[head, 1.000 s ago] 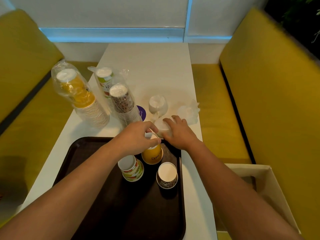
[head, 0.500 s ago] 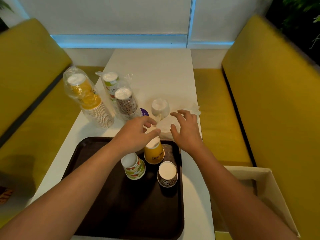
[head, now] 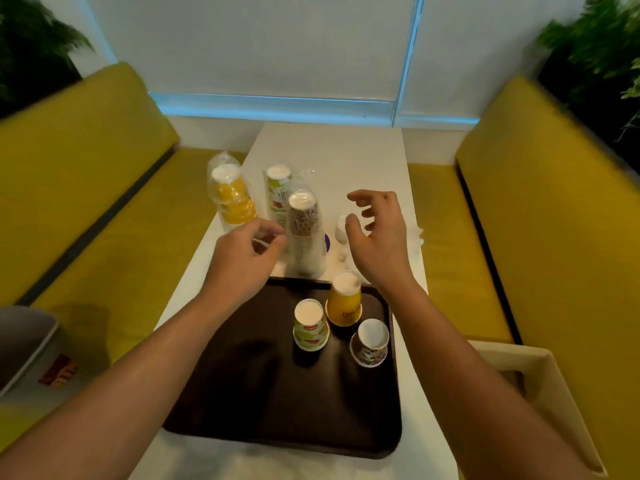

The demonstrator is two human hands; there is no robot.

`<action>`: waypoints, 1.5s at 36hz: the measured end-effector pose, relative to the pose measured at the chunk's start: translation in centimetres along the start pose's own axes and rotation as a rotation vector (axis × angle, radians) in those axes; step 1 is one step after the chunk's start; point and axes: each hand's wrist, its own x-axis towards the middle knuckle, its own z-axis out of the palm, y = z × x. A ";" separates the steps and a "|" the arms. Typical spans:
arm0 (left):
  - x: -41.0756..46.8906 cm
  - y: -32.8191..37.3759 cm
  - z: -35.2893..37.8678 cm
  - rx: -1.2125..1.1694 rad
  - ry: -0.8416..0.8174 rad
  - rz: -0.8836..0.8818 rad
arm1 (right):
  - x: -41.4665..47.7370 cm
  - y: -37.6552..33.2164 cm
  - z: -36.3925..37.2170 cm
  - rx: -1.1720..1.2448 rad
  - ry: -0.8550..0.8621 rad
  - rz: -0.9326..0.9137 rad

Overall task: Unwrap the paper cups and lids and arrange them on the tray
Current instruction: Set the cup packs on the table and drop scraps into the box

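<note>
Orange cup (head: 343,303) on the tray (head: 242,393) bears dark, unreadably blurred lettering

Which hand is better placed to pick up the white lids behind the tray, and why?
Likely right. The right hand hovers open beside the lids; the left hand is farther off, on the other side of the brown cup stack.

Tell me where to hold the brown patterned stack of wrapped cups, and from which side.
Probably round its middle, from the near side: the brown patterned stack stands upright, tapering upward, with the green stack close behind it.
</note>
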 end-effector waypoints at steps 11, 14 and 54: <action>4.4 -6.5 -6.5 -0.154 0.160 -0.102 | -0.3 -8.0 10.7 0.018 -0.218 0.056; 5.9 -8.3 -7.4 -0.197 0.159 -0.172 | -0.5 -8.8 14.2 -0.033 -0.313 0.150; 11.1 -12.2 -7.6 -0.492 -0.300 -0.482 | 4.9 3.6 30.1 -0.107 -0.161 0.366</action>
